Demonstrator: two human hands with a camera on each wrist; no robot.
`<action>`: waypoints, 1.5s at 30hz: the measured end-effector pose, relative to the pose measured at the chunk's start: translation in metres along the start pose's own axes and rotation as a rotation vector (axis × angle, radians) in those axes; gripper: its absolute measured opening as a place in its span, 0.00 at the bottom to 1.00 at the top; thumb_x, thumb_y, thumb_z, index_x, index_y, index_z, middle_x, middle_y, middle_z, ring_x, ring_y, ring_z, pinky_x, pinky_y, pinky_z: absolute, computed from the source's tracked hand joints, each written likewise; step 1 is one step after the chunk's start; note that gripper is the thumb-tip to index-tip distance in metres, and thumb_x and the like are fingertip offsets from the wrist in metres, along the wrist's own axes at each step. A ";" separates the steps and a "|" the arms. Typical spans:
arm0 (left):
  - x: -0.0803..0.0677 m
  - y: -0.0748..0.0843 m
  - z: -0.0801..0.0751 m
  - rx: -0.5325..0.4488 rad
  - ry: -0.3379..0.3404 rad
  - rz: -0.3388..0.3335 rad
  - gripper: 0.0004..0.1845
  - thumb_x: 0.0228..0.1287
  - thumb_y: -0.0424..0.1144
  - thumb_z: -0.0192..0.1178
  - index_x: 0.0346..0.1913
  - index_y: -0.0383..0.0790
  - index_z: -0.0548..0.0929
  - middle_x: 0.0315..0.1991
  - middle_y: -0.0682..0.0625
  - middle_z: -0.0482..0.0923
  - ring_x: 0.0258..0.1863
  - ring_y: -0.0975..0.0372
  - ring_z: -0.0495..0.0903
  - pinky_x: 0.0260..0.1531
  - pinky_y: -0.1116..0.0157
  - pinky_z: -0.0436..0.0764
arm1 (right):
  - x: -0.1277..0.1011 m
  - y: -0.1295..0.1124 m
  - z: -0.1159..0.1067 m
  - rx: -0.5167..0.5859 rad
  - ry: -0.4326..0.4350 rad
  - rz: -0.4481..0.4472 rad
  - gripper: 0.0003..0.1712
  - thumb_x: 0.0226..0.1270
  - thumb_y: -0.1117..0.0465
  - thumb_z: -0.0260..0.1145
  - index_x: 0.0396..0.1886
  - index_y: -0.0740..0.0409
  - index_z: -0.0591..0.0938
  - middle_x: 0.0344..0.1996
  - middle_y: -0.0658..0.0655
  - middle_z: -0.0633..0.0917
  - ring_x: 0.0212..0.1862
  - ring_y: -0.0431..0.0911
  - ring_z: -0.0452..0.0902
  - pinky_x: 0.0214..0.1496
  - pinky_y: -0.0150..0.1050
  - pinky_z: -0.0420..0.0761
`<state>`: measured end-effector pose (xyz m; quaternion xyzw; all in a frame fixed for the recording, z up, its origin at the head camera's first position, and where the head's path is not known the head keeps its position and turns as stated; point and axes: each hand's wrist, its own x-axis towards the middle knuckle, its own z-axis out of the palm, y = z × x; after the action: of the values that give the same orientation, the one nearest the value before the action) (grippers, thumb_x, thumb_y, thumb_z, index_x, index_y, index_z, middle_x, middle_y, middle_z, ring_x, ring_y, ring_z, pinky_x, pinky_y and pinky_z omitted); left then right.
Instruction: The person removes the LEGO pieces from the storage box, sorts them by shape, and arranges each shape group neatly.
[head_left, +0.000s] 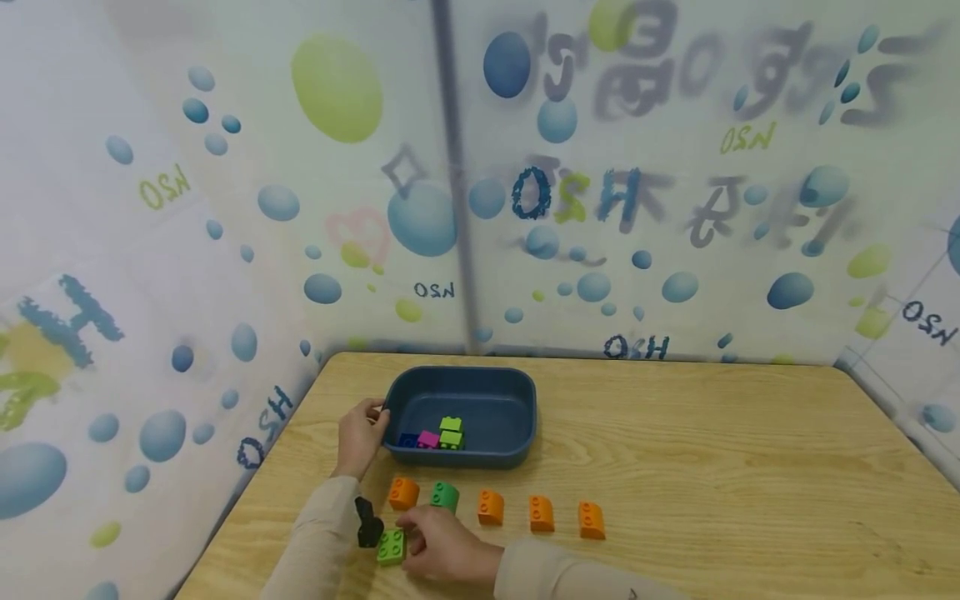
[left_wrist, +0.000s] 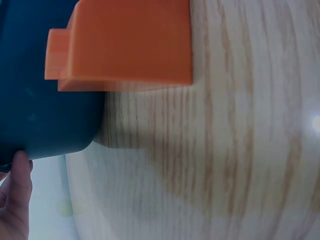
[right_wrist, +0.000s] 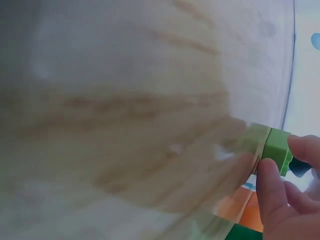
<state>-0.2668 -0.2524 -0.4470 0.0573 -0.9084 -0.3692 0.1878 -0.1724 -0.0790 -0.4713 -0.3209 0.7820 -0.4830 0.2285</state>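
My left hand (head_left: 362, 433) grips the left rim of a dark blue bin (head_left: 517, 392) on the wooden table; its fingertip (left_wrist: 19, 172) shows against the bin wall (left_wrist: 30, 75). Inside the bin lie green, pink and blue bricks (head_left: 442, 435). My right hand (head_left: 442, 546) pinches a light green brick (head_left: 391, 547) near the table's front edge; in the right wrist view its fingers (right_wrist: 272, 187) hold that green brick (right_wrist: 272, 146). An orange brick (head_left: 403, 492) and a dark green brick (head_left: 444, 496) sit just beyond the hand.
Three more orange bricks (head_left: 542, 513) stand in a row to the right. A small black object (head_left: 367, 522) lies beside the light green brick. Printed curtain walls close in the table's back and left. The table's (head_left: 712, 450) right half is bare wood.
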 end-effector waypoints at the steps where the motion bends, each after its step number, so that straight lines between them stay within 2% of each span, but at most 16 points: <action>1: 0.000 -0.001 0.000 0.000 -0.001 0.000 0.11 0.57 0.31 0.57 0.43 0.30 0.79 0.27 0.42 0.76 0.24 0.57 0.74 0.20 0.68 0.72 | 0.001 0.000 0.001 -0.003 -0.003 -0.004 0.22 0.48 0.70 0.67 0.46 0.64 0.76 0.36 0.48 0.78 0.29 0.32 0.71 0.31 0.25 0.73; 6: -0.001 -0.001 0.000 -0.021 0.007 0.018 0.11 0.56 0.31 0.57 0.42 0.30 0.79 0.26 0.41 0.76 0.23 0.56 0.73 0.19 0.67 0.72 | 0.003 -0.001 0.001 0.001 -0.016 -0.010 0.17 0.49 0.70 0.67 0.41 0.63 0.77 0.30 0.46 0.76 0.28 0.32 0.71 0.31 0.25 0.73; 12: -0.004 0.000 -0.002 -0.054 0.024 0.055 0.10 0.57 0.32 0.57 0.40 0.28 0.78 0.24 0.42 0.74 0.21 0.57 0.72 0.17 0.66 0.72 | 0.004 0.000 0.002 -0.047 -0.014 -0.060 0.13 0.48 0.71 0.67 0.37 0.64 0.79 0.26 0.45 0.77 0.25 0.31 0.70 0.29 0.24 0.72; 19: 0.000 -0.001 0.000 -0.005 -0.005 -0.007 0.11 0.57 0.31 0.56 0.43 0.31 0.79 0.27 0.42 0.76 0.24 0.57 0.74 0.21 0.66 0.73 | 0.005 -0.001 0.002 -0.087 -0.008 -0.065 0.12 0.49 0.70 0.66 0.36 0.64 0.79 0.25 0.45 0.77 0.25 0.29 0.69 0.29 0.23 0.72; 30: 0.001 -0.001 0.000 -0.007 -0.023 -0.005 0.12 0.57 0.31 0.56 0.44 0.30 0.78 0.27 0.42 0.76 0.24 0.57 0.74 0.21 0.66 0.73 | 0.003 -0.005 -0.001 -0.071 -0.020 -0.049 0.12 0.50 0.70 0.66 0.37 0.65 0.79 0.26 0.46 0.78 0.25 0.30 0.70 0.29 0.24 0.72; 36: 0.001 -0.003 0.000 0.001 -0.022 -0.004 0.12 0.57 0.31 0.56 0.44 0.30 0.78 0.27 0.42 0.77 0.24 0.56 0.74 0.22 0.65 0.73 | -0.005 -0.012 -0.016 -0.073 -0.026 -0.030 0.14 0.52 0.69 0.65 0.40 0.64 0.78 0.30 0.50 0.80 0.27 0.32 0.73 0.31 0.25 0.73; 41: 0.002 -0.002 0.000 0.007 -0.011 -0.002 0.12 0.57 0.31 0.57 0.44 0.30 0.78 0.27 0.41 0.77 0.25 0.55 0.75 0.23 0.63 0.74 | -0.008 -0.026 -0.037 -0.166 0.034 -0.071 0.12 0.52 0.68 0.65 0.39 0.63 0.79 0.30 0.53 0.81 0.27 0.31 0.74 0.31 0.24 0.73; 45: 0.002 -0.001 0.000 0.005 -0.015 -0.002 0.12 0.57 0.31 0.57 0.44 0.30 0.78 0.27 0.41 0.77 0.26 0.55 0.75 0.24 0.62 0.75 | -0.008 -0.037 -0.056 -0.246 0.087 -0.105 0.10 0.53 0.66 0.65 0.37 0.61 0.80 0.30 0.50 0.81 0.28 0.31 0.75 0.32 0.23 0.72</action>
<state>-0.2686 -0.2538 -0.4474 0.0558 -0.9106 -0.3674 0.1807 -0.1940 -0.0516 -0.4132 -0.3659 0.8266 -0.4081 0.1278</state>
